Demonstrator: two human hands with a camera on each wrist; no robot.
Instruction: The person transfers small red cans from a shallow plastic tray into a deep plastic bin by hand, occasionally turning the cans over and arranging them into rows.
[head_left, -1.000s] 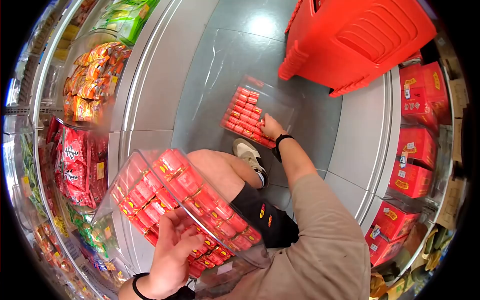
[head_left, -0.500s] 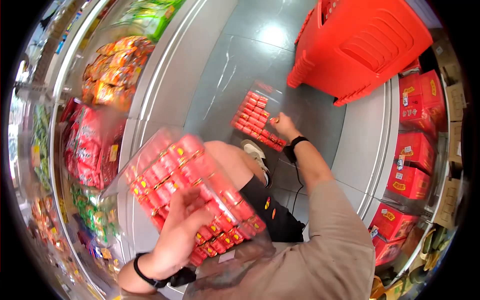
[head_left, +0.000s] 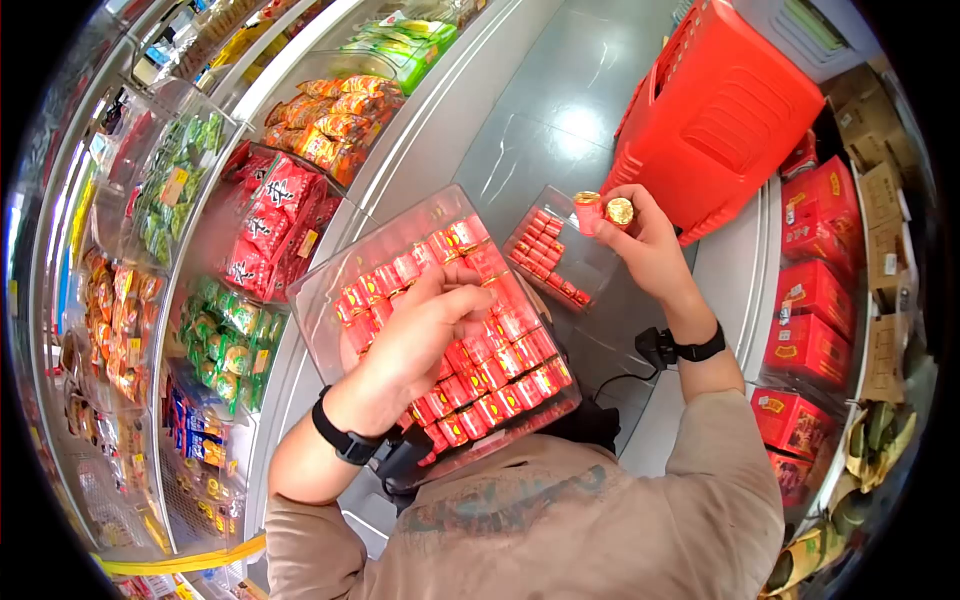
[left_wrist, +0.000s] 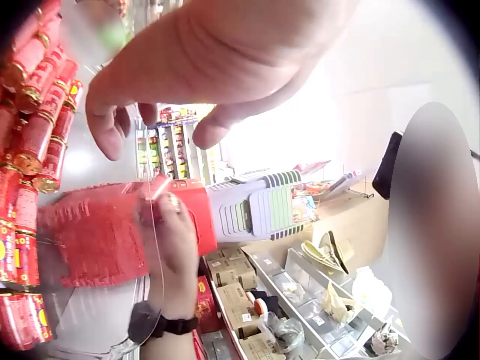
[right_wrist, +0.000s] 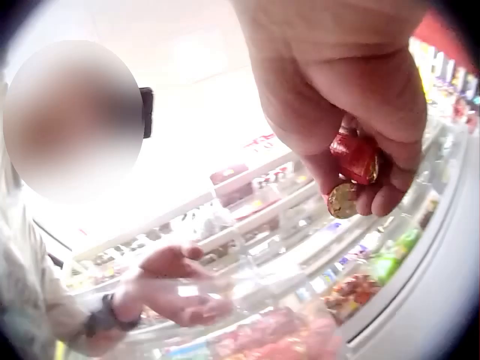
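A clear box (head_left: 345, 228) with stacked red rolls (head_left: 480, 355) stands tilted at the person's lap. The left hand (head_left: 420, 325) is over these rolls, fingers loosely bent; in the left wrist view the left hand (left_wrist: 217, 64) has nothing between its fingers. Raised to the right of the box, the right hand (head_left: 650, 245) pinches a red roll (head_left: 589, 214) and another with a gold end (head_left: 620, 211). Both a red roll (right_wrist: 355, 159) and a gold end (right_wrist: 342, 201) show at the right hand (right_wrist: 352, 97). Below lies a second clear box (head_left: 597, 262), partly filled with rolls.
Red stacked baskets (head_left: 715, 120) stand in the aisle at the upper right. Shelves of bagged snacks (head_left: 275, 225) line the left side. Red boxes (head_left: 815, 295) and cardboard cartons (head_left: 884, 255) are along the right. Grey floor (head_left: 550, 120) runs between the shelves.
The right hand has risen from the floor box with rolls in its fingers. The box at the lap looks more upright, and the left hand is further up the view. The head view has shifted.
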